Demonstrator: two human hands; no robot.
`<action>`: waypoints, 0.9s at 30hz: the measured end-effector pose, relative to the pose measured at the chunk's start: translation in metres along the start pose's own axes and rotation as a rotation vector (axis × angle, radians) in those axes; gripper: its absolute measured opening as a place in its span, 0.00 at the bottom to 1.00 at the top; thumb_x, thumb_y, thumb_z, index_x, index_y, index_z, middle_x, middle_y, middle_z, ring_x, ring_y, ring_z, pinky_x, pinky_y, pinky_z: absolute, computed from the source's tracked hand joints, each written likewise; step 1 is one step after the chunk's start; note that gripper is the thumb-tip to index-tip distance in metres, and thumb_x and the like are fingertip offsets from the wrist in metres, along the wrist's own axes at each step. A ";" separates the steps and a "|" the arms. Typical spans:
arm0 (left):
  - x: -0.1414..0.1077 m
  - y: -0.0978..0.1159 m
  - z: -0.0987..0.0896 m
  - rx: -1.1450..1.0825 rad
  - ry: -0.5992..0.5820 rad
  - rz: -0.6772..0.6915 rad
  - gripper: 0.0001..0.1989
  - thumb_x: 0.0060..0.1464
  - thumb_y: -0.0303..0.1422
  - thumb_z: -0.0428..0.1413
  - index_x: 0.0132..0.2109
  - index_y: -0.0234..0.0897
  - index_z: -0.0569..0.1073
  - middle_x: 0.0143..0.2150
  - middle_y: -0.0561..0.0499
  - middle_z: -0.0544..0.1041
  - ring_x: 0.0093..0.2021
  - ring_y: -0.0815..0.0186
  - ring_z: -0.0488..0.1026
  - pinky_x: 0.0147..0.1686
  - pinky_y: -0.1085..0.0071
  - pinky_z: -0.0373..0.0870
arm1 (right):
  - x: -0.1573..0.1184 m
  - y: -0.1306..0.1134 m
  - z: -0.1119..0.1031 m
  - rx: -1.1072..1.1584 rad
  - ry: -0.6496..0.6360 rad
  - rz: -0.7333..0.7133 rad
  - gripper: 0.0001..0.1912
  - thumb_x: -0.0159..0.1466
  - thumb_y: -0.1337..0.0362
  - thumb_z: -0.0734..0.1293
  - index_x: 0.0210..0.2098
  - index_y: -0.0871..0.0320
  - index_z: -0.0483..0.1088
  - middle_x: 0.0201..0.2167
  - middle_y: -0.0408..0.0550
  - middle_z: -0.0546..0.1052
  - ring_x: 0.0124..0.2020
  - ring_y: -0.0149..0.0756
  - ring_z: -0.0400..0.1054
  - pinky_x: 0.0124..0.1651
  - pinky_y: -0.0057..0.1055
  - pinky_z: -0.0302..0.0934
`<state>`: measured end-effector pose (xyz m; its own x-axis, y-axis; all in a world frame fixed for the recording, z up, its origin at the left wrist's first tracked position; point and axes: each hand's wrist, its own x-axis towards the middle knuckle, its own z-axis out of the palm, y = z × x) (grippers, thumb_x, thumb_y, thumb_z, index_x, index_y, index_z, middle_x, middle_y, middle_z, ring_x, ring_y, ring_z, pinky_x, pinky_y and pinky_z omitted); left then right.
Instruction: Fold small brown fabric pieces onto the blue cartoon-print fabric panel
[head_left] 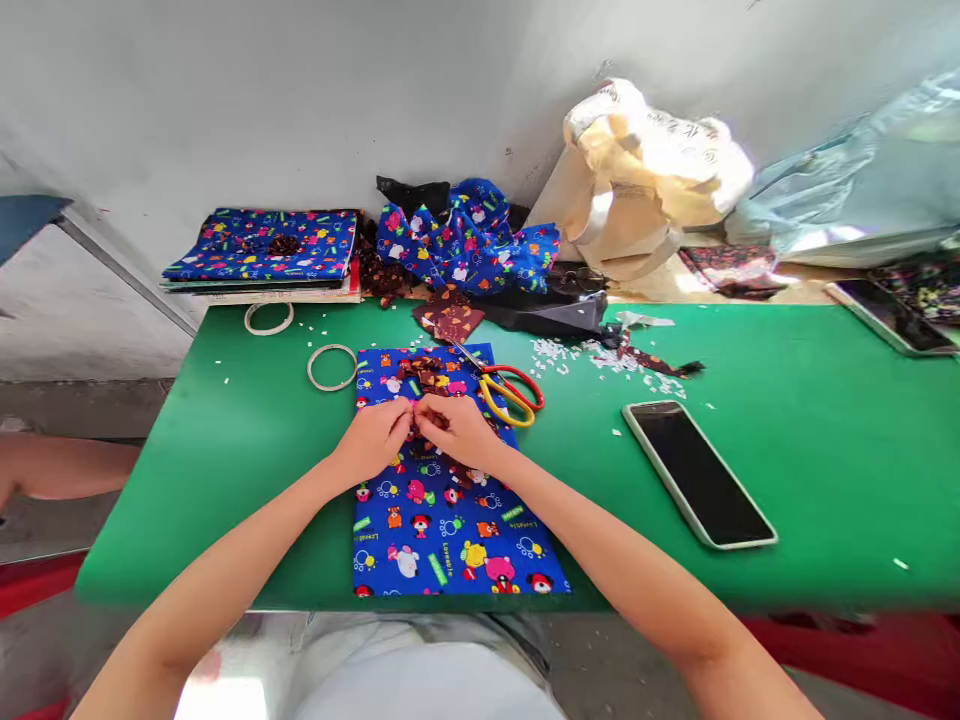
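My left hand (375,437) and my right hand (459,432) meet over a blue cartoon-print cloth (442,540) that lies flat before me. Both are closed in a pinch, fingertips nearly touching. A piece of dark brown patterned fabric shows at and under the right fingers; what the left fingertips grip is too small to make out. Just beyond the hands, a bunch of brown fabric scraps (424,374) rests on the cloth. Scissors (517,393) with red and yellow handles lie at the cloth's right edge, their blades pointing away.
On the green table (247,480) are two tape rolls (332,368), a phone (701,478) and white paper bits (551,353). Folded blue cloth (270,250), crumpled blue fabric (472,245) and a beige bag (637,180) stand along the wall. Another person's arm (71,467) shows at left.
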<state>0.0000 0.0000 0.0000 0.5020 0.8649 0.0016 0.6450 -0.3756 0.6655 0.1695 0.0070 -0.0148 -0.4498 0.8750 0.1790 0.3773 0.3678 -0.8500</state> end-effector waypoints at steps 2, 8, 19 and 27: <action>0.001 -0.001 0.000 0.009 0.006 0.003 0.11 0.60 0.31 0.40 0.29 0.37 0.60 0.24 0.54 0.66 0.26 0.69 0.62 0.29 0.73 0.55 | 0.000 0.000 0.000 -0.006 -0.005 0.007 0.07 0.59 0.65 0.59 0.25 0.58 0.62 0.16 0.38 0.65 0.17 0.25 0.56 0.23 0.23 0.50; 0.003 0.000 0.000 0.011 0.016 -0.013 0.10 0.58 0.29 0.43 0.29 0.37 0.61 0.23 0.55 0.65 0.25 0.70 0.61 0.28 0.73 0.55 | 0.000 0.002 0.002 -0.037 0.009 -0.010 0.07 0.59 0.67 0.58 0.25 0.58 0.61 0.16 0.38 0.64 0.18 0.25 0.55 0.23 0.23 0.49; 0.003 -0.001 -0.001 0.010 0.000 -0.010 0.10 0.60 0.29 0.44 0.29 0.37 0.62 0.26 0.54 0.69 0.28 0.69 0.65 0.31 0.73 0.57 | 0.000 0.002 0.002 -0.059 0.018 -0.042 0.08 0.58 0.67 0.58 0.23 0.58 0.60 0.16 0.38 0.63 0.18 0.24 0.54 0.24 0.23 0.48; 0.001 -0.003 0.000 -0.057 0.009 0.013 0.14 0.63 0.32 0.39 0.31 0.37 0.63 0.28 0.53 0.72 0.30 0.68 0.69 0.34 0.72 0.61 | 0.000 0.004 0.001 0.012 0.023 -0.003 0.06 0.59 0.67 0.59 0.25 0.58 0.62 0.17 0.38 0.65 0.17 0.24 0.53 0.22 0.23 0.46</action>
<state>-0.0015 0.0016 -0.0018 0.5050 0.8630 0.0170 0.6042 -0.3675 0.7071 0.1699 0.0077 -0.0187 -0.4325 0.8809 0.1923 0.3662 0.3665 -0.8553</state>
